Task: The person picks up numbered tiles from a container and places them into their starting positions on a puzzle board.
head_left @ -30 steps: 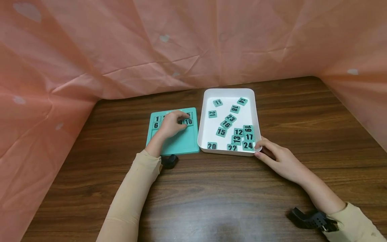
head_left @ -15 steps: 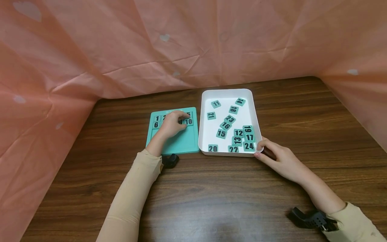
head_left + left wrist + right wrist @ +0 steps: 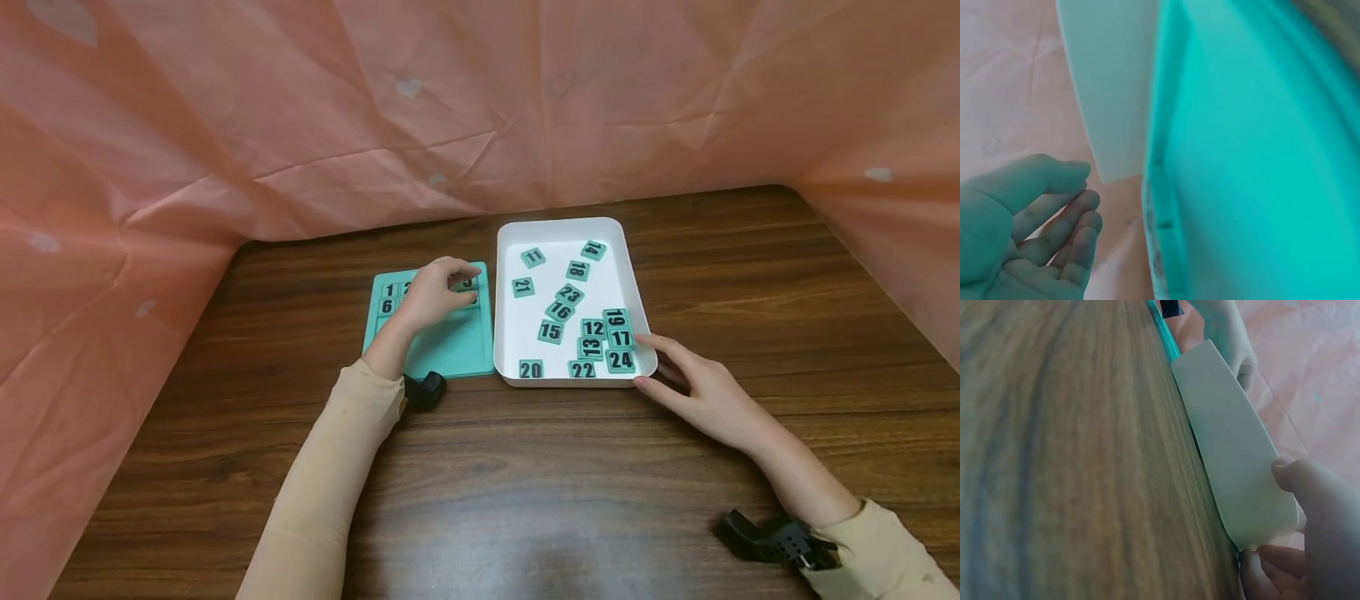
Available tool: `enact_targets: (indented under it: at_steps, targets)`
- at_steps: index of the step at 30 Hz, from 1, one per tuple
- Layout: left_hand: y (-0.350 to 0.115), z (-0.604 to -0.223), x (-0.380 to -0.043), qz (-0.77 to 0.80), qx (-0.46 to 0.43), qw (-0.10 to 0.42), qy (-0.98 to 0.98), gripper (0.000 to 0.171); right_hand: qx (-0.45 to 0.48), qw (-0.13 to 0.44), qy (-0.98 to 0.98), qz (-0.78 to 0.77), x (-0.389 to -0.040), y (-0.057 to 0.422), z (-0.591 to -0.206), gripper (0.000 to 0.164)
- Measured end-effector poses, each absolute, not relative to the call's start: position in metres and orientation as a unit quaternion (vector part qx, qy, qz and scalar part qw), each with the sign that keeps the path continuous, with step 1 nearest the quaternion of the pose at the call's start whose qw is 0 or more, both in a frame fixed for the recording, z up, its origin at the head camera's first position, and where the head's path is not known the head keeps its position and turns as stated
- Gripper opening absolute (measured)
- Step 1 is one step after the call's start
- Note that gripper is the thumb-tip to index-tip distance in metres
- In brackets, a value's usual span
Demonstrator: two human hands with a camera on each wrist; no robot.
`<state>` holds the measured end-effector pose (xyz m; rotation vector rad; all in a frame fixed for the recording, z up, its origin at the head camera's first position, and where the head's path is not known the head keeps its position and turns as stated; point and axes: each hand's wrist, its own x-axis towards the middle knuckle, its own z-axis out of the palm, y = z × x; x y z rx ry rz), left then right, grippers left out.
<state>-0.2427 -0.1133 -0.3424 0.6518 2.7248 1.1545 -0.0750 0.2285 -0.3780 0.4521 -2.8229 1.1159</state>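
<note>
On the wooden table (image 3: 570, 500), the person's right hand (image 3: 705, 400) gripped the white tray (image 3: 514, 329) by its near right corner. Loose numbered tiles (image 3: 570, 294) lay inside. Beside it, the left hand (image 3: 429, 298), fingers relaxed and holding nothing, hovered over the turquoise board (image 3: 459, 350), whose far part held two rows of number pieces (image 3: 387, 298). A pink curtain (image 3: 450, 100) hung behind.

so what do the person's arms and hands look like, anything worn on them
Both hands, left hand and right hand, are gloveless. The left sleeve and right sleeve are plain beige. There's a small black blocky device at the left wrist and a black strap with small holes at the right cuff.
</note>
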Motion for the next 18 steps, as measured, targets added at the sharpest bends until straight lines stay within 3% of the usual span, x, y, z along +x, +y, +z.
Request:
enact_targets:
  at_steps: [2,5,18]
  targets:
    - [-0.108,-0.339,-0.245,0.379,0.222,0.055,0.897,0.036,0.135,0.015,-0.919,0.37,-0.074,0.23,-0.377,0.067]
    - [-0.099,-0.333,-0.248,0.373,0.233,0.054,0.896,0.035,0.123,-0.008,-0.922,0.367,-0.073,0.231,-0.375,0.078]
    - [-0.047,-0.317,-0.273,0.403,0.26,0.056,0.876,0.033,0.122,-0.007,-0.93,0.347,-0.065,0.229,-0.377,0.08]
